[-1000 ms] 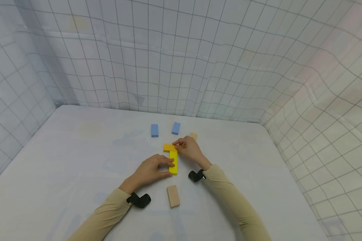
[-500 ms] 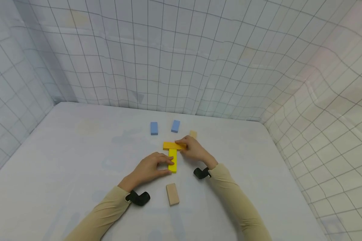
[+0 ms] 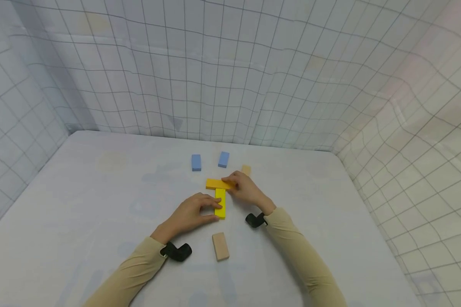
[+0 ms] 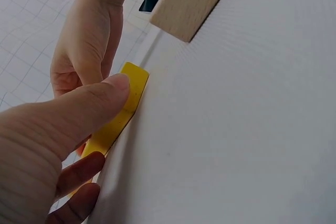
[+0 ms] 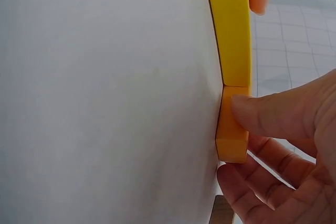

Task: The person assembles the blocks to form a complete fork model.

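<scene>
A yellow block [image 3: 220, 204] lies lengthwise on the table, its far end against the middle of an orange-yellow block [image 3: 214, 183] lying crosswise, a T shape. My left hand [image 3: 192, 213] grips the yellow block, thumb at its near end and fingertips on its top and side. With thumb and fingers my right hand [image 3: 246, 189] pinches the right end of the crosswise block. In the right wrist view the yellow block [image 5: 231, 30] touches the orange one [image 5: 233, 124], the right thumb on the latter's side. The left wrist view shows the left thumb on the yellow block's end [image 4: 137, 74].
Two blue blocks [image 3: 196, 163] [image 3: 223, 159] lie beyond the T shape. A pale wooden block [image 3: 246, 170] is just behind the right hand, and another wooden block [image 3: 220, 246] lies nearer, between the forearms. Gridded white cloth [image 3: 215, 85] hangs behind the table.
The right hand has slid its grip from the middle towards the right end of the crosswise block, which has shifted slightly left. The left hand keeps its hold on the yellow block.
</scene>
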A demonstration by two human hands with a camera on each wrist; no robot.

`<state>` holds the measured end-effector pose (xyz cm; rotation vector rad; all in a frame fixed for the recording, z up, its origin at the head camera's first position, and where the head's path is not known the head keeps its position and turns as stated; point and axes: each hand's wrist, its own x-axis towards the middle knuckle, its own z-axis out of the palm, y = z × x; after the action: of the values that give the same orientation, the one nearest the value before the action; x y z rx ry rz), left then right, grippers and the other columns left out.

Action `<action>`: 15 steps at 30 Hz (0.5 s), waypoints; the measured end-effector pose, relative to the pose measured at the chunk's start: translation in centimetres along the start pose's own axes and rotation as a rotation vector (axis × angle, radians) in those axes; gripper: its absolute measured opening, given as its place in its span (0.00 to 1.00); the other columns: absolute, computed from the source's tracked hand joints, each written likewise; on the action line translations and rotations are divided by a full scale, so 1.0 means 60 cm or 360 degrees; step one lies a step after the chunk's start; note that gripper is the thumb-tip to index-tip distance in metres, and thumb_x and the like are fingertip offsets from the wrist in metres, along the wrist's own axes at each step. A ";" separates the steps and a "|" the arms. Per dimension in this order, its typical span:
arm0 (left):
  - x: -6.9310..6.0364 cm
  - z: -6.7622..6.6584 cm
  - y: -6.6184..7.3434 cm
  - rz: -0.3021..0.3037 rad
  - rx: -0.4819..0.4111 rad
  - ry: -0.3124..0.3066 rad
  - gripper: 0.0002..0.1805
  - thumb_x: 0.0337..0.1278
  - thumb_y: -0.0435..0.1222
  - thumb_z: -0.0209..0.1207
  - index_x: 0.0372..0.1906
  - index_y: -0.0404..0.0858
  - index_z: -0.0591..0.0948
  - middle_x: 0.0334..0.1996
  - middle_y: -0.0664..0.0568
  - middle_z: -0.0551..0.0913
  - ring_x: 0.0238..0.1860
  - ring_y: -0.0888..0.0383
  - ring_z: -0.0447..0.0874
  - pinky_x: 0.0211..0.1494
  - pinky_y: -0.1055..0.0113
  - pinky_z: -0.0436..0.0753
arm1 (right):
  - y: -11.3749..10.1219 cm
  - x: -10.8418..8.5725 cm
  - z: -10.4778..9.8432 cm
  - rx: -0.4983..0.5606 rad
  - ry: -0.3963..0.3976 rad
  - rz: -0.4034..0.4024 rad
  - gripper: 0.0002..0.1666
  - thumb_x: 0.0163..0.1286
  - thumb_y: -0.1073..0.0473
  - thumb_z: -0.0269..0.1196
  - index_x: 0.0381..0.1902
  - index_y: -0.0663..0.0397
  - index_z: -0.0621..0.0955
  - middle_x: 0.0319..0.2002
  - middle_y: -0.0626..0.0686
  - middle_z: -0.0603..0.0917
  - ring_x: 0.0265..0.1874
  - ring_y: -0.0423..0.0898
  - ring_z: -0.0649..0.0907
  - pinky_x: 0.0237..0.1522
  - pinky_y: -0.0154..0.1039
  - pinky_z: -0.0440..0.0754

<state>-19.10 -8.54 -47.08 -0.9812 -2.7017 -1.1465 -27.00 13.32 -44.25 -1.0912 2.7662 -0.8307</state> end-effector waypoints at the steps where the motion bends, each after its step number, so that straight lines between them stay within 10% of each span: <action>1: 0.000 0.000 0.000 0.0001 -0.0001 -0.0001 0.17 0.51 0.43 0.69 0.47 0.46 0.85 0.54 0.59 0.79 0.53 0.58 0.74 0.56 0.58 0.73 | 0.001 0.000 0.000 -0.0005 -0.0001 -0.0005 0.22 0.62 0.71 0.63 0.55 0.63 0.79 0.44 0.56 0.78 0.38 0.47 0.74 0.41 0.37 0.73; 15: 0.002 0.000 0.002 -0.0003 0.0021 -0.0016 0.17 0.52 0.43 0.68 0.48 0.45 0.84 0.55 0.58 0.78 0.55 0.57 0.73 0.58 0.57 0.71 | -0.001 0.005 -0.001 -0.0053 -0.0031 0.0010 0.21 0.63 0.71 0.62 0.54 0.60 0.79 0.45 0.55 0.77 0.41 0.48 0.74 0.47 0.42 0.72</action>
<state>-19.13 -8.43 -46.98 -0.9851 -2.7150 -1.1259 -27.21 13.13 -44.15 -1.0896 2.7761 -0.7718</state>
